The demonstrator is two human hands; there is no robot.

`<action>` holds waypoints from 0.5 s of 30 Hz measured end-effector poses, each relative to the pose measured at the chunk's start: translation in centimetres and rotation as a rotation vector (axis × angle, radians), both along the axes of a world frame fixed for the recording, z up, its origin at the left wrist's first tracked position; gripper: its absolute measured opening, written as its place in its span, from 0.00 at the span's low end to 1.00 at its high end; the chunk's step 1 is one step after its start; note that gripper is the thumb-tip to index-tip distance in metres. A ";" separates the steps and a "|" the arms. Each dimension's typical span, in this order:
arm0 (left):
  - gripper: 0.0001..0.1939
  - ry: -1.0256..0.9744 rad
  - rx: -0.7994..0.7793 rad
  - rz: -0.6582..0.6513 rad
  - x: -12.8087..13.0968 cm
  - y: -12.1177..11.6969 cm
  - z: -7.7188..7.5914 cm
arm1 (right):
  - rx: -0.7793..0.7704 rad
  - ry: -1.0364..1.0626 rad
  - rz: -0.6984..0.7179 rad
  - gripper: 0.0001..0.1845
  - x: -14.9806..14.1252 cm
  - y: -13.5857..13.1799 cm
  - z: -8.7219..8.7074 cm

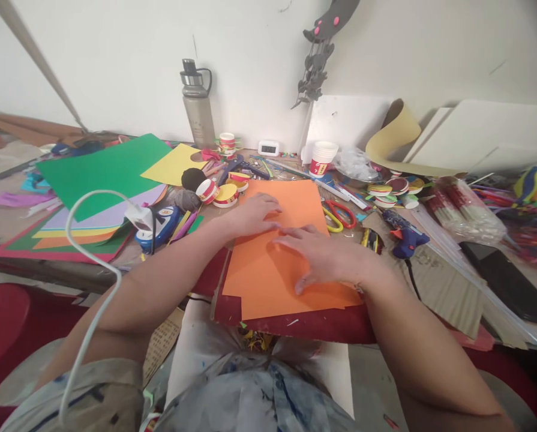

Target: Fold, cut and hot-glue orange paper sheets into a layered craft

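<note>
Left hand (257,213) and right hand (315,255) were positioned palm down over the orange paper sheets (268,294), neither hand closed nor gripping. Left fingers were extended close together across the upper middle of the top sheet; right fingers were spread, with the thumb set apart toward the lower edge. The left thumb and the right fingertips met or nearly met above the center; actual contact could not be determined.

The sheets lay directly beneath both hands, on a dark red board (295,327) at the near side of the table. At least two sheets overlapped, their lower edges offset.

Beyond the far right corner of the sheets stood a stack of white paper cups (324,155), nested one inside another. A bottle (200,114) with a carrying loop stood near the wall, farther left; its contents could not be made out. A small paper cup (227,141) was located beside it. Red-and-yellow cut cup pieces (207,191) rested near the far left corner. At far right, a clear plastic bag (468,210) contained red-and-white cylindrical items, not identifiable in detail.
</note>
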State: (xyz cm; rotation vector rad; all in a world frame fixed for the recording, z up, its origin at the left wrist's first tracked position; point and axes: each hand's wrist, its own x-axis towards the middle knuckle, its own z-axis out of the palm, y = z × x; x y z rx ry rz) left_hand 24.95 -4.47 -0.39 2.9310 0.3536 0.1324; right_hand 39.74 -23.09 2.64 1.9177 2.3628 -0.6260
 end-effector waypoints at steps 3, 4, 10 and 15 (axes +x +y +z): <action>0.25 0.081 -0.001 -0.023 -0.1 -0.1 0.2 | 0.005 -0.032 -0.013 0.48 -0.6 -0.1 0.4; 0.25 0.105 -0.011 -0.014 -0.1 -0.2 0.3 | 0.010 -0.033 -0.009 0.45 -0.6 -0.1 0.5; 0.27 0.148 -0.011 0.020 -0.1 -0.6 0.8 | 0.025 -0.014 0.039 0.33 -0.1 0.0 0.3; 0.27 0.130 -0.011 0.003 -0.1 -0.3 0.6 | 0.074 0.049 0.056 0.27 0.4 0.1 -0.2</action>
